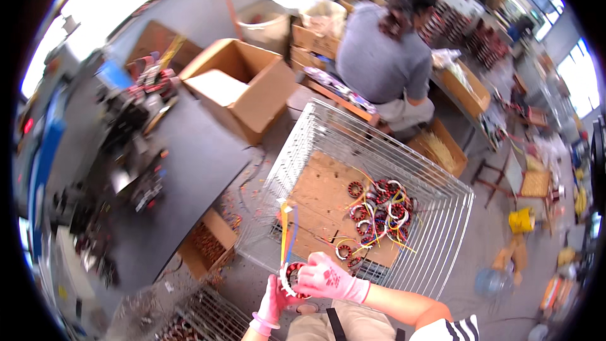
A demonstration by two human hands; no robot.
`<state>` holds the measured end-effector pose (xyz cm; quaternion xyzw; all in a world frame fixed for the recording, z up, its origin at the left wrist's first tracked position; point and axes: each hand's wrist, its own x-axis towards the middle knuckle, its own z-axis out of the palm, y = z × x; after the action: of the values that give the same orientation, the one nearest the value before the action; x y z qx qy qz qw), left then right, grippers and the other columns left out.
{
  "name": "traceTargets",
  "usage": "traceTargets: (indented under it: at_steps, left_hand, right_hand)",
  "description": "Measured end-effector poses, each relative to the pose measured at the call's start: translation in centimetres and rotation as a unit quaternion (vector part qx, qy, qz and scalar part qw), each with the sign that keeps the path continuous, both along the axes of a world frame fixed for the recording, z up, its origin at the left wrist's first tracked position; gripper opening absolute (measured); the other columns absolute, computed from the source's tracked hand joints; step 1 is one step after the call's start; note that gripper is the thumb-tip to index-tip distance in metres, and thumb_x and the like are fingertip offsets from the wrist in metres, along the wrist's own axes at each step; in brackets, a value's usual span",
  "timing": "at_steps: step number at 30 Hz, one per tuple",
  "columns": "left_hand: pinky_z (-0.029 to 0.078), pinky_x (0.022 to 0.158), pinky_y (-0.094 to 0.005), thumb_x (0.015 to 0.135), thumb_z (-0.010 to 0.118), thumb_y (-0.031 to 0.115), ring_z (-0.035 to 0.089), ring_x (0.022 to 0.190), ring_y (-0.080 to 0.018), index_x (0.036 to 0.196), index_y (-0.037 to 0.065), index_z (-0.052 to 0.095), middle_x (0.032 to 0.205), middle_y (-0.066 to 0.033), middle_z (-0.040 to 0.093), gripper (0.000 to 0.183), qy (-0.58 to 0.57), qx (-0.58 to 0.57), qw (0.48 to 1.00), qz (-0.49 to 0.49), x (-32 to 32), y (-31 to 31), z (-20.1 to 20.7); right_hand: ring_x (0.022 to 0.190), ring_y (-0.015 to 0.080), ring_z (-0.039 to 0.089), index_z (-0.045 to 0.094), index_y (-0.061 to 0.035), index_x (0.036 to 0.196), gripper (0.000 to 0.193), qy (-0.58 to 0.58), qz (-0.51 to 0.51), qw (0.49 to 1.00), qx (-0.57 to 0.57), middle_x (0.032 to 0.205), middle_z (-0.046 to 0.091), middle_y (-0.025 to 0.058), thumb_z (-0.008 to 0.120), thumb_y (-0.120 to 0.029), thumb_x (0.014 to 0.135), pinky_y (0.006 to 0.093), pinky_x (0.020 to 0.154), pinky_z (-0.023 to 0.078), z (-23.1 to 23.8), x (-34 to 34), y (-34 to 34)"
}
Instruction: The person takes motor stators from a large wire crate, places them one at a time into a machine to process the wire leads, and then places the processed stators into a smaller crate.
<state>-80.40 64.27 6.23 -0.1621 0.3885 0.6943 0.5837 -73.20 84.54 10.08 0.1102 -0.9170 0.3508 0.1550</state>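
Single head-worn fisheye view, downward and forward, near above gloved fingers (309, 278) and wire basket (404, 161).

It's a workshop: wound rings (397, 211), wire cage (437, 207), cluttered workbench (196, 145)

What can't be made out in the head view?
Head view:
Held coil ring: right part covered by the right hand.
Coil rings in the large wire basket: overlapping, so no sure count.
Gear on the dark table: blurred.
Lower-left wire basket: cut off by the lower edge.

Rings (396, 210) in basket (429, 177), apparently on cardboard (315, 183)
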Motion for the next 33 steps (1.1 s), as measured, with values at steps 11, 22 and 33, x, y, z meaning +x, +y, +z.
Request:
traceTargets:
  at_steps: [11, 22, 33]
  left_hand:
    - [0.042, 0.100, -0.0318, 0.098, 0.052, 0.008, 0.052, 0.116, -0.0158, 0.137, 0.004, 0.034, 0.126, -0.0076, 0.052, 0.044, 0.312, -0.087, 0.929, 0.180, 6.5, -20.3, 15.5]
    - [0.051, 0.091, -0.0440, 0.100, 0.044, 0.040, 0.066, 0.090, -0.0280, 0.069, 0.008, 0.050, 0.087, -0.0123, 0.067, 0.045, 0.357, 0.084, 0.737, 0.567, 5.0, -32.3, 17.6]
    - [0.050, 0.072, -0.0304, 0.091, 0.062, 0.018, 0.058, 0.074, -0.0189, 0.091, 0.004, 0.061, 0.081, -0.0041, 0.058, 0.015, 0.572, -0.460, 0.559, 0.384, 0.7, -46.3, 13.3]
  right_hand:
    - [0.107, 0.0210, 0.060, 0.037, 0.0053, 0.136, 0.074, -0.398, 0.108, 0.841, -0.349, 0.115, 0.061, 0.0191, 0.068, -0.039, 0.086, 0.0346, 0.093, 0.047, 15.1, -2.3, -21.4]
    - [0.091, 0.0171, 0.065, 0.054, 0.0001, 0.120, 0.055, -0.363, 0.115, 0.919, -0.103, 0.099, 0.067, 0.0167, 0.071, -0.038, 0.084, 0.0312, 0.076, 0.053, 21.3, -1.9, -35.3]
    - [0.067, 0.0061, 0.058, 0.056, 0.0001, 0.112, 0.037, -0.286, 0.036, 0.930, -0.227, 0.084, 0.063, 0.0018, 0.064, -0.030, 0.091, 0.0235, 0.060, 0.049, 20.2, -10.0, -26.6]
